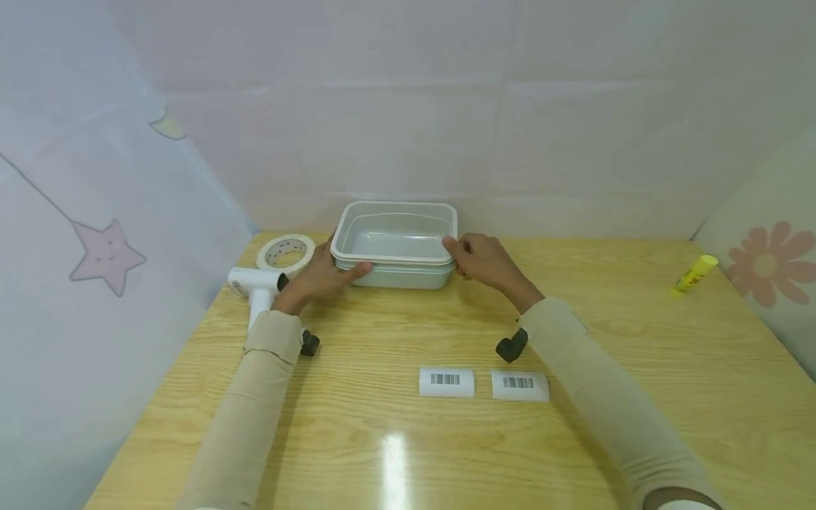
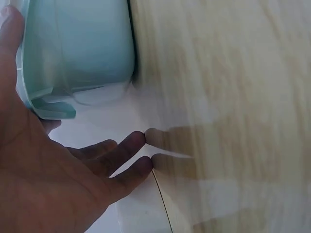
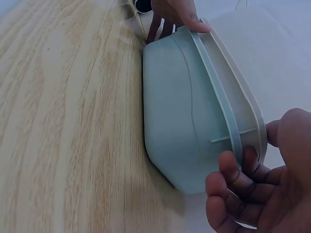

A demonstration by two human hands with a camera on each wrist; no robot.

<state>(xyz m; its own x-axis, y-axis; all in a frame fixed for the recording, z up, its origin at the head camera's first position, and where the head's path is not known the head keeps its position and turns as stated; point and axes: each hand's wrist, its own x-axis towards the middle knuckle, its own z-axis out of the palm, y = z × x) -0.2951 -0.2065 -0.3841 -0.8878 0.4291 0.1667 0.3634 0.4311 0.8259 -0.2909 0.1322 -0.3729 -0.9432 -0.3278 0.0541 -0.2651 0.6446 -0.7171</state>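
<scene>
A white plastic box (image 1: pixel 394 258) is nested in a pale green plastic box (image 1: pixel 404 276) by the back wall, open sides up. My left hand (image 1: pixel 321 275) grips the left end: its thumb lies along the rims, while the spread lower fingers (image 2: pixel 129 148) reach down at the table. At the right end my right hand (image 1: pixel 487 261) pinches the white box's rim, thumb on top and fingers curled below. In the right wrist view the white rim (image 3: pixel 257 109) stands a little apart from the green rim (image 3: pixel 224 104).
Left of the boxes are a roll of tape (image 1: pixel 309 252) and a white hair dryer (image 1: pixel 258 294), partly behind my left forearm. Two barcode labels (image 1: pixel 447 382) lie side by side on the wooden table (image 1: pixel 357 397). A yellow glue stick (image 1: pixel 696 274) stands far right.
</scene>
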